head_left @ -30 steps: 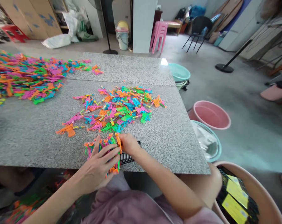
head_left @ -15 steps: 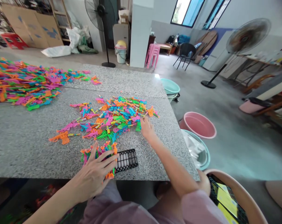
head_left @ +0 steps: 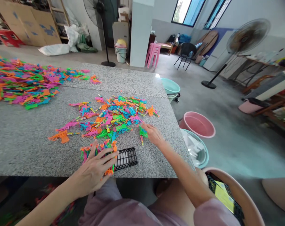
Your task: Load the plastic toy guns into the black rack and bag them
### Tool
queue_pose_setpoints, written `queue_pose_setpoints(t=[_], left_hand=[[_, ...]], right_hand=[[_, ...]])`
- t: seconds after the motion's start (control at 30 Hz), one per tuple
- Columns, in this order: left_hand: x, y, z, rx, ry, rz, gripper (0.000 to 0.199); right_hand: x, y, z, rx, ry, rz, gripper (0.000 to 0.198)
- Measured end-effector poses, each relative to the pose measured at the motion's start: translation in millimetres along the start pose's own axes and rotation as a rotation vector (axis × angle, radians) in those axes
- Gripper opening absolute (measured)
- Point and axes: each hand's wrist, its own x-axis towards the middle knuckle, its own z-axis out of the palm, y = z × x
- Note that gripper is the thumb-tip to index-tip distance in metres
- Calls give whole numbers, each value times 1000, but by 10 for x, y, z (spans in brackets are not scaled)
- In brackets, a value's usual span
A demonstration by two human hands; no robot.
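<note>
My left hand (head_left: pixel 94 168) lies with fingers spread over a row of colourful toy pieces with orange round ends (head_left: pixel 110 172), which stand in a black plastic rack (head_left: pixel 127 158). The right part of the rack shows bare cells; its left part is hidden under the hand and pieces. My right hand (head_left: pixel 154 134) pinches a green toy gun (head_left: pixel 143 131) whose yellow and pink tip points towards me. Just beyond it spreads a loose heap of toy guns (head_left: pixel 118 118) in orange, pink, blue and green.
A larger pile of toy guns (head_left: pixel 26 81) covers the far left of the speckled table (head_left: pixel 26 141). Right of the table's edge stand a turquoise basin (head_left: pixel 170 85), a pink basin (head_left: pixel 199 125) and a tub with white bags (head_left: pixel 194 147). A brown tub (head_left: pixel 248 197) is beside my leg.
My right hand has drawn the green toy gun out of the heap, towards me. My left hand stays spread on the rack. The view has shifted slightly.
</note>
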Motion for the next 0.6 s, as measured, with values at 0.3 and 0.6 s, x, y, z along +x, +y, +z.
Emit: queue_pose_setpoints(t=[0.3, 0.6], left_hand=[[-9, -9, -292, 10, -140, 34, 77], [627, 679, -182, -569, 325, -524, 53]], right_hand=[[-202, -425, 20, 250, 66, 580, 12], [-1190, -929, -607, 1588, 22, 312, 29]])
